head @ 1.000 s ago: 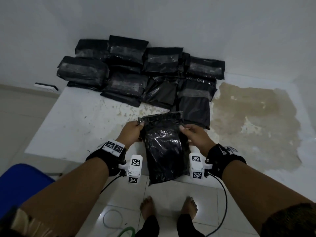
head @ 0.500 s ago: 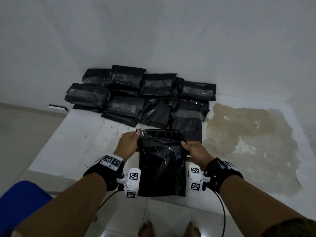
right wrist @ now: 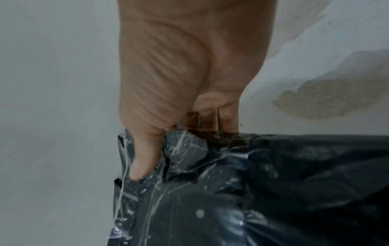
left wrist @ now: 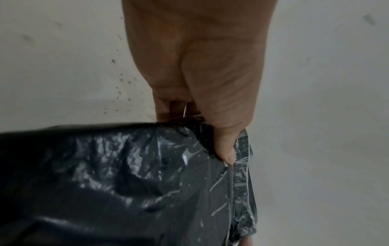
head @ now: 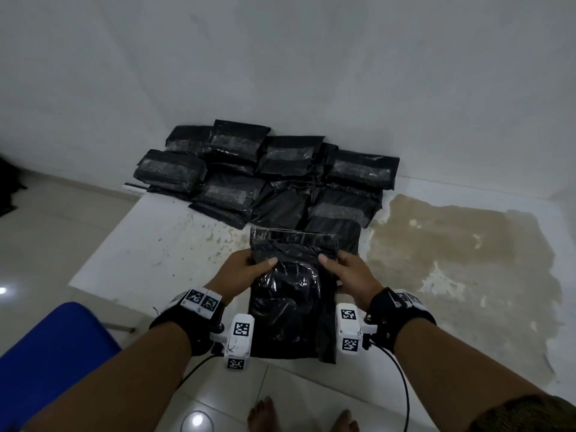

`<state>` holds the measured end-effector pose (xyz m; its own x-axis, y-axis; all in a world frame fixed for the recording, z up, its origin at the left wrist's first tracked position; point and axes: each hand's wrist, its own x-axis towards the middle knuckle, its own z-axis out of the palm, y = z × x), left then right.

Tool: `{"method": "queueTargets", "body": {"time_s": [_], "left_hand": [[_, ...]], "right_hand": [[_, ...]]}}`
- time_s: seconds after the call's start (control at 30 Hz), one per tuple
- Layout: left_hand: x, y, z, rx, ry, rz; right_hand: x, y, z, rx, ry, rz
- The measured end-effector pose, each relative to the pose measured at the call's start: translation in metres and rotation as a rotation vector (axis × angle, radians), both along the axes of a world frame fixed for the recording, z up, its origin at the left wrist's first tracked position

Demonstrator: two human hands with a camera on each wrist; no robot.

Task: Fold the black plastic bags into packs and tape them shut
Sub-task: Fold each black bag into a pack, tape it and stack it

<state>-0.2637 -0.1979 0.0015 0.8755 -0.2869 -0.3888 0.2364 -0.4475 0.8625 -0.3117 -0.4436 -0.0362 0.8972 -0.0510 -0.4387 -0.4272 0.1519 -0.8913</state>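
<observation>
A black plastic bag (head: pixel 293 300) lies lengthwise at the near edge of the white table (head: pixel 156 254), its lower end hanging past the edge. My left hand (head: pixel 246 269) grips its upper left side, thumb on top and fingers underneath. My right hand (head: pixel 349 271) grips the upper right side the same way. The left wrist view shows my thumb pressed into the crinkled black bag (left wrist: pixel 126 174). In the right wrist view my thumb digs into the shiny bag (right wrist: pixel 252 191) near its edge.
Several taped black packs (head: pixel 268 173) are piled at the table's far side against the white wall. A large brown stain (head: pixel 461 254) covers the table's right part. A blue seat (head: pixel 53 353) stands at the lower left. My bare feet (head: pixel 265 414) are on the tiled floor.
The bag went from hanging crumpled in my hands to lying flatter on the table. My thumbs have moved inward over its top surface. The head view tilted up.
</observation>
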Motion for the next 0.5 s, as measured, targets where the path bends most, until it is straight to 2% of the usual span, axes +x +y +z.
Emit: {"method": "queueTargets", "body": {"time_s": [0.17,0.33,0.5], "left_hand": [[-0.008,-0.006,0.008,-0.089,0.023,0.073],[0.004,-0.003,0.013,-0.088,-0.151,0.155],[0.026,0.0,0.024,0.025,-0.313,0.0]], "right_hand": [[0.004,-0.001,0.003,0.025,-0.086,-0.001],[0.011,0.002,0.008,-0.01,-0.122,0.027],[0.027,0.007,0.03,-0.155,-0.246,0.005]]}}
